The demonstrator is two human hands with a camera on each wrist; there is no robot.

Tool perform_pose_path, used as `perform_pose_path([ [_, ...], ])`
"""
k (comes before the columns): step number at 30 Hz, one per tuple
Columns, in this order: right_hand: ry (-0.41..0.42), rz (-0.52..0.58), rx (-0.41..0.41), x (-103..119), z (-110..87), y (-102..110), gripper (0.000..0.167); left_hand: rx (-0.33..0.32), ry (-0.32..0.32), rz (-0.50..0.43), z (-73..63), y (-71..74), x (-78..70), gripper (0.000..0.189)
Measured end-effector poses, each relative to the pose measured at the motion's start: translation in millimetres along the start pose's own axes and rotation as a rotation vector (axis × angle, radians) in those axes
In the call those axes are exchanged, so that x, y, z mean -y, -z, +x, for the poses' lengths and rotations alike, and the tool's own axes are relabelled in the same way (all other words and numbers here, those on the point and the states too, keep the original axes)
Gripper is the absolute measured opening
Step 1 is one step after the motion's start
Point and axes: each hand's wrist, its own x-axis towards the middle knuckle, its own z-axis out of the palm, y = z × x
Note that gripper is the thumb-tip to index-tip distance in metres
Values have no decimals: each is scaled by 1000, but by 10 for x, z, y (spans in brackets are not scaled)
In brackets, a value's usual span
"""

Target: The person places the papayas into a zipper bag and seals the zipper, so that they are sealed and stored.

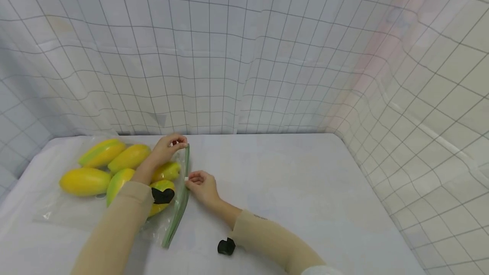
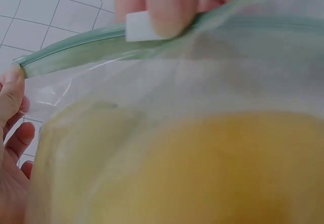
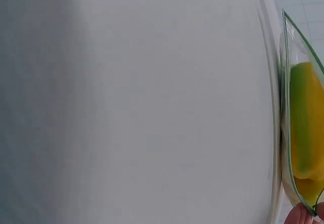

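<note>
A clear zip bag [image 1: 53, 211] with a green zip strip lies on the left of the table, with several yellow-green mangoes [image 1: 85, 181] inside. My left hand [image 1: 164, 150] reaches over the bag and pinches the far end of the strip. Partway along it, my right hand [image 1: 204, 188] pinches the white slider [image 2: 142, 27] between thumb and finger. Nearer the front, the strip's lips [image 3: 287, 107] stand apart in the right wrist view, and a mango [image 3: 304, 128] shows between them. Fingertips [image 3: 298, 215] of the right hand show at that view's lower corner.
The bag rests on a white table [image 1: 298, 190]. A white curtain with a dark grid [image 1: 237, 54] hangs behind it and along the sides. Dark bands [image 1: 226, 246] sit by both sleeves.
</note>
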Motion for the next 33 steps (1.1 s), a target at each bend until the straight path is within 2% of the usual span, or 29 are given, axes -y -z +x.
perform_pose_path([
  [13,-143,156,75,-10,-300,-63,14,-15,25,-29,-18,26,11,22],
  [19,-171,199,101,-25,-452,-93,13,-22,29,-36,-18,30,12,22],
  [26,-195,203,95,22,-665,-132,13,-45,22,-60,-33,39,12,23],
  [33,-182,148,121,13,-799,-155,12,-67,56,-70,-46,63,-18,26],
])
